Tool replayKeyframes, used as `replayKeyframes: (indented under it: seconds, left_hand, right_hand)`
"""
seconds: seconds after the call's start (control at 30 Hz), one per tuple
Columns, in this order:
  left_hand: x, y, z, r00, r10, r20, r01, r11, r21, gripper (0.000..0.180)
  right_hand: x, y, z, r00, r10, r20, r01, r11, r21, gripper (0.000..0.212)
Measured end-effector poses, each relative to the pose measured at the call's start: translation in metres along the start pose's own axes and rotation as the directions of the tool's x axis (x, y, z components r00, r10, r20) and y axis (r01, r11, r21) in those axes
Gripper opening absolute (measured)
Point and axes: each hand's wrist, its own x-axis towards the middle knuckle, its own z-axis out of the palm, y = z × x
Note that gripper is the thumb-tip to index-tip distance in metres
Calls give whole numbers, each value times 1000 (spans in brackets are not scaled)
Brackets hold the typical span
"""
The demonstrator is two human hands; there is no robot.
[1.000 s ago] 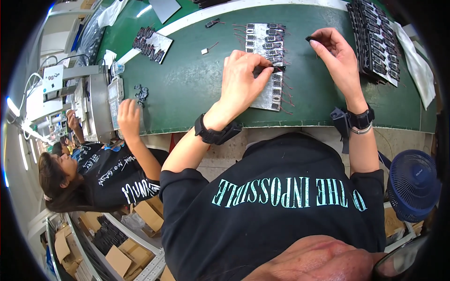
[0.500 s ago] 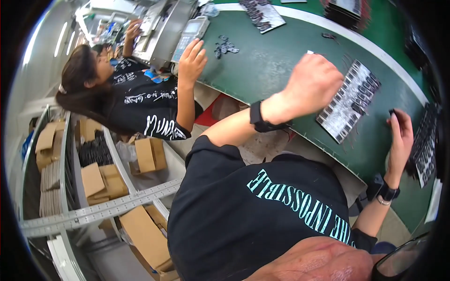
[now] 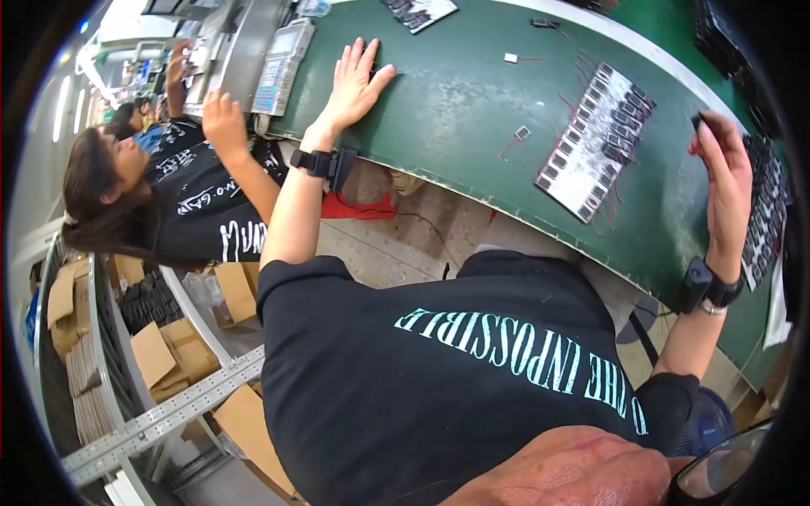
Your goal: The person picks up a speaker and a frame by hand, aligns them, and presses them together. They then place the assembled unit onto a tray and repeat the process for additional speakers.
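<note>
My left hand (image 3: 354, 88) lies with its fingers spread on the green table, near the device with keys; a bit of something black shows beside its thumb. My right hand (image 3: 726, 173) is raised over the right part of the table, its thumb and fingers pinching a small black part (image 3: 699, 122). Between the hands lies a white board (image 3: 582, 143) with rows of small black parts with thin red wires. Two small loose pieces rest left of it: a white one (image 3: 510, 58) and a little rectangular part (image 3: 522, 133), each with a red wire.
Another filled board (image 3: 419, 13) lies at the far edge, with a black wired part (image 3: 544, 23) to its right. Stacked boards (image 3: 764, 219) stand beyond my right hand. A grey keyed device (image 3: 283, 72) sits far left, next to a co-worker (image 3: 169, 185). Cartons (image 3: 173, 354) fill shelving behind.
My left hand has swung left from beside the board to the table's left part and spread its fingers. Two small wired pieces now show there. My right hand still pinches the black part.
</note>
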Motion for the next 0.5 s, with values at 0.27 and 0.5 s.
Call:
replayKeyframes:
  seconds: [0.27, 0.5]
  left_hand:
    - [-34, 134, 30, 994, 83, -69, -82, 996, 15, 75]
    - [-23, 147, 1, 944, 148, -295, -211, 958, -196, 45]
  right_hand:
    - [17, 11, 35, 987, -108, 123, 82, 975, 205, 29]
    - [6, 33, 24, 998, 56, 38, -66, 945, 320, 28]
